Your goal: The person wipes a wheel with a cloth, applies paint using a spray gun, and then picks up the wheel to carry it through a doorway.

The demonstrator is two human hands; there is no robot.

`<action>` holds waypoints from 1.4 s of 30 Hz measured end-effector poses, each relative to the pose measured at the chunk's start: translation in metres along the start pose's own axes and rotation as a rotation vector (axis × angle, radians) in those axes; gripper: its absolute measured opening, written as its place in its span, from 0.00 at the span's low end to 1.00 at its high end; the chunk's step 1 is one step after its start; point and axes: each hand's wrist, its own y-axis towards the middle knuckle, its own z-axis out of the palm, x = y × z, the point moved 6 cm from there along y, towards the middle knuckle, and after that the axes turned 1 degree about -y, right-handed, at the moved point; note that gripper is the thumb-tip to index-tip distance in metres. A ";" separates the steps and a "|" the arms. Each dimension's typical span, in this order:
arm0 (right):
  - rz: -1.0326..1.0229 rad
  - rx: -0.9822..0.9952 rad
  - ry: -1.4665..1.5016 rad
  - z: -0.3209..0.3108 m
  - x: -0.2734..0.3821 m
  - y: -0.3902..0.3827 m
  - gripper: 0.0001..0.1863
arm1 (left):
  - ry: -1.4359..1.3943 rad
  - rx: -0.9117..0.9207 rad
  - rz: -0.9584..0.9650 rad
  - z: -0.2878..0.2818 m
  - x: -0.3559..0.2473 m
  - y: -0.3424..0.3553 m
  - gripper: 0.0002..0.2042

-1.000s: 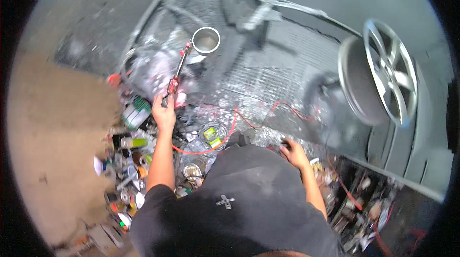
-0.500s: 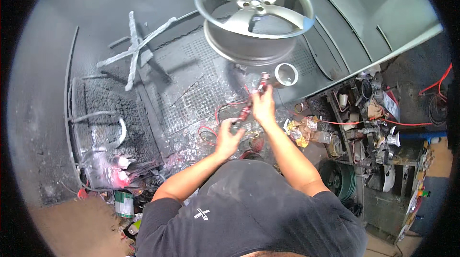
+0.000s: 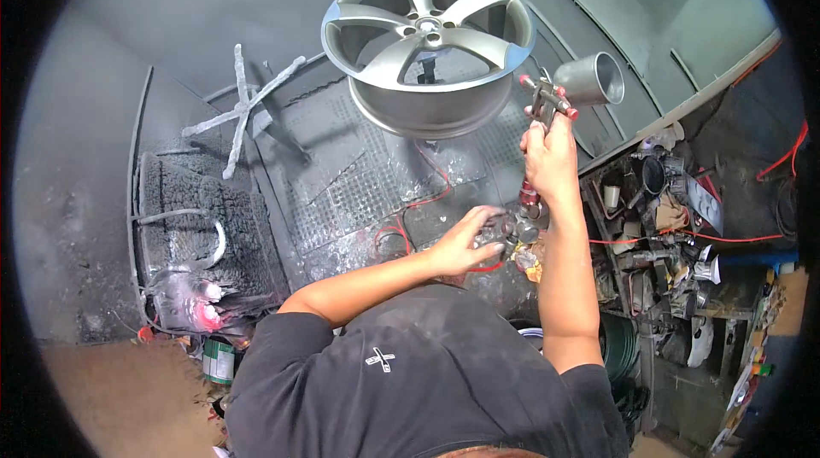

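Note:
My right hand (image 3: 551, 159) is closed on a spray gun (image 3: 547, 104) with red fittings and a metal cup (image 3: 588, 78), raised just right of a silver five-spoke alloy wheel (image 3: 461, 52) with light blue patches on its face. My left hand (image 3: 465, 240) is lower, left of the gun's handle, fingers curved with thumb apart; its fingertips are slightly blurred and I see nothing clearly held. A thin red hose (image 3: 427, 198) runs over the grimy floor below the wheel.
A paint-crusted cross-shaped stand (image 3: 243, 108) is at left, above a crusted rack with bent tubing (image 3: 209, 219). Grey booth walls (image 3: 94, 159) surround the wheel. A cluttered shelf unit (image 3: 709, 313) and red cable (image 3: 735, 238) are at right; a green-and-white can (image 3: 218, 360) sits lower left.
The spray gun passed from my left hand to my right and rose beside the wheel. My left hand let go and moved down. My view turned, bringing the wheel to upper centre.

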 end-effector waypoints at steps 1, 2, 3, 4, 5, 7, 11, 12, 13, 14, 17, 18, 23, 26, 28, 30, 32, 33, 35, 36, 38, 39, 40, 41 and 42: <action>-0.006 0.059 -0.010 -0.002 0.012 0.001 0.15 | 0.002 -0.001 0.003 -0.009 0.003 -0.001 0.29; -0.011 0.119 -0.019 -0.003 0.020 0.001 0.15 | 0.020 0.045 -0.040 -0.019 0.008 -0.004 0.26; -0.015 0.118 -0.020 -0.007 0.022 0.000 0.15 | 0.037 0.091 -0.081 -0.031 0.012 -0.006 0.23; -0.047 0.158 -0.028 -0.007 0.025 -0.001 0.16 | 0.041 0.092 -0.116 -0.049 0.011 -0.005 0.20; -0.079 0.199 -0.035 -0.007 0.029 -0.003 0.18 | 0.045 0.092 -0.151 -0.070 0.008 -0.003 0.18; -0.084 0.229 -0.006 -0.005 0.044 -0.011 0.18 | -0.003 0.030 -0.363 -0.119 0.004 -0.005 0.17; 0.001 0.572 0.020 0.033 0.031 -0.024 0.24 | 0.047 -0.242 -0.253 -0.216 -0.011 0.005 0.15; -0.054 0.653 0.053 0.043 0.042 -0.022 0.27 | 0.011 -0.279 -0.247 -0.235 -0.009 0.009 0.14; -0.032 0.698 0.110 0.055 0.046 -0.020 0.29 | -0.025 -0.314 -0.239 -0.253 -0.008 0.014 0.14; -0.094 0.747 0.152 0.070 0.050 -0.015 0.29 | 0.001 -0.319 -0.257 -0.270 -0.008 0.020 0.13; -0.235 0.744 0.200 0.109 0.070 0.013 0.29 | -0.055 -0.296 -0.281 -0.315 0.001 0.044 0.12; -0.332 0.722 0.208 0.118 0.078 0.026 0.28 | 0.012 -0.335 -0.209 -0.333 0.004 0.053 0.11; -0.108 0.640 -0.025 0.124 0.107 0.112 0.27 | -0.117 -0.506 -0.070 -0.398 0.012 0.093 0.09; -0.075 0.271 -0.132 0.092 0.094 0.163 0.21 | -0.116 -0.401 -0.045 -0.391 0.005 0.119 0.08; 0.096 0.079 -0.309 0.059 0.083 0.183 0.15 | -0.103 -0.250 -0.033 -0.363 -0.003 0.131 0.07; 0.072 -0.065 -0.364 0.033 0.063 0.191 0.13 | -0.162 0.022 -0.155 -0.327 -0.011 0.132 0.07; 0.035 -0.148 -0.401 0.009 0.031 0.181 0.14 | -0.195 0.208 -0.043 -0.289 -0.014 0.130 0.08; 0.060 -0.167 -0.430 -0.003 0.015 0.168 0.14 | -0.167 0.359 -0.054 -0.273 -0.015 0.130 0.11; 0.083 -0.143 -0.537 -0.013 -0.011 0.136 0.15 | -0.304 0.606 0.210 -0.239 -0.037 0.134 0.16; 0.163 -0.063 -0.544 -0.010 -0.018 0.119 0.17 | -0.301 0.719 0.229 -0.225 -0.034 0.132 0.19; 0.207 0.029 -0.419 0.015 -0.013 0.094 0.16 | -0.264 0.843 0.222 -0.209 -0.021 0.123 0.23; 0.179 0.008 -0.303 0.023 -0.003 0.081 0.14 | -0.234 0.882 0.216 -0.202 -0.015 0.122 0.25; 0.204 0.066 -0.196 0.031 -0.009 0.066 0.14 | -0.247 0.923 0.192 -0.197 -0.007 0.119 0.26; 0.227 0.127 -0.089 0.036 -0.015 0.051 0.14 | -0.258 0.985 0.104 -0.189 0.003 0.114 0.34; 0.237 0.340 -0.147 0.040 -0.005 0.042 0.15 | -0.245 0.964 0.050 -0.186 0.005 0.109 0.34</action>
